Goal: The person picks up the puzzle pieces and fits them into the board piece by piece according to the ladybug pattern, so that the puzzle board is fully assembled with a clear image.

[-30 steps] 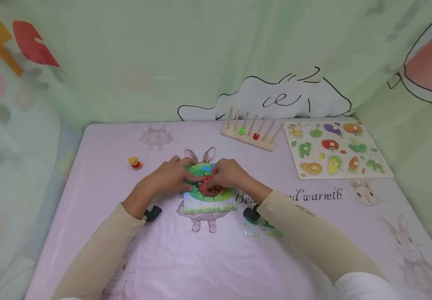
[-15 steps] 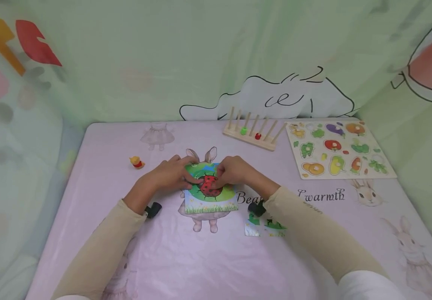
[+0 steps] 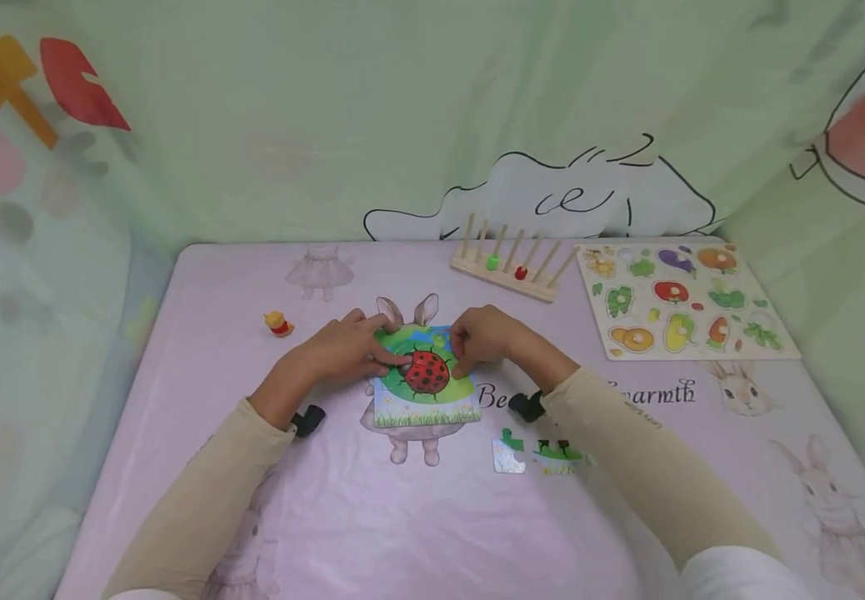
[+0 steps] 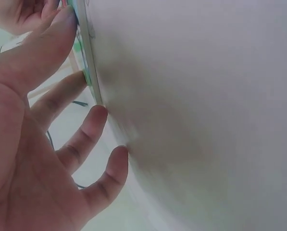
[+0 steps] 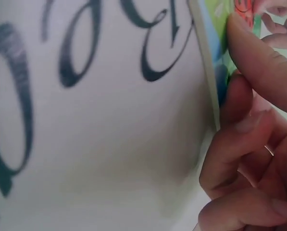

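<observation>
Pale green drapes — cartoon-printed, pink tabletop

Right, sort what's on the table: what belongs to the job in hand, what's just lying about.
Job in hand:
Ladybird puzzle, touched by the left hand and right hand
Loose jigsaw pieces, probably, given their similar green print

Likely just lying about:
Wooden peg stand
Vegetable board
Small yellow-and-red figure

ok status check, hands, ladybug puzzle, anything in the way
Left hand touching puzzle, left side. Right hand touching right side. Loose pieces lie apart from it. Only hands overlap puzzle.
</observation>
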A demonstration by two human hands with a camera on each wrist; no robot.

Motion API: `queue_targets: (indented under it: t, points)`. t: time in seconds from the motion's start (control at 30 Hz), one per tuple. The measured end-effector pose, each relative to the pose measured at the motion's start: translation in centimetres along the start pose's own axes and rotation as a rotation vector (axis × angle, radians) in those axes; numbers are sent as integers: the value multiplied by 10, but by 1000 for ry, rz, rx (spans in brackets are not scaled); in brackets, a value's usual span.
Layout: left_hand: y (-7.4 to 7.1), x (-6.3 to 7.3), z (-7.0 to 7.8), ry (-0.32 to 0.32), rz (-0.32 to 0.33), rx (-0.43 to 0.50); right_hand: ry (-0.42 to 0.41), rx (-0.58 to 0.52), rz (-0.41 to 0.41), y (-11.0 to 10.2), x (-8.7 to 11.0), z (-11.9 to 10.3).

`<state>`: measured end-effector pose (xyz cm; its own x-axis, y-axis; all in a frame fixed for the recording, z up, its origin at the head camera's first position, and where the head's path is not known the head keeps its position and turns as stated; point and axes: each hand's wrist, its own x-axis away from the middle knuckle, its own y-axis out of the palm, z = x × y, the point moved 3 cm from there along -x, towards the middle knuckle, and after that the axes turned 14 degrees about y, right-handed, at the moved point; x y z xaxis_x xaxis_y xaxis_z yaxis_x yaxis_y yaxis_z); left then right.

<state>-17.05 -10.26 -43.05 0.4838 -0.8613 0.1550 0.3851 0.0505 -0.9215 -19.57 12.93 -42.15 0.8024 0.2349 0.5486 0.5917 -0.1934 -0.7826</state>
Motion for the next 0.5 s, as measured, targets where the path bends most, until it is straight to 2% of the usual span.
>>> queue_targets:
  t: [0.2, 0.37, 0.5]
  points:
    - [3, -4, -1, -1, -27, -15, 65, 13, 24, 1, 3, 5]
    - [2, -5, 0, -35, -42, -24, 10, 14, 15, -1, 4, 10]
    - [0, -5, 0, -36, -41, -21, -44, -10, -10, -1, 2, 13]
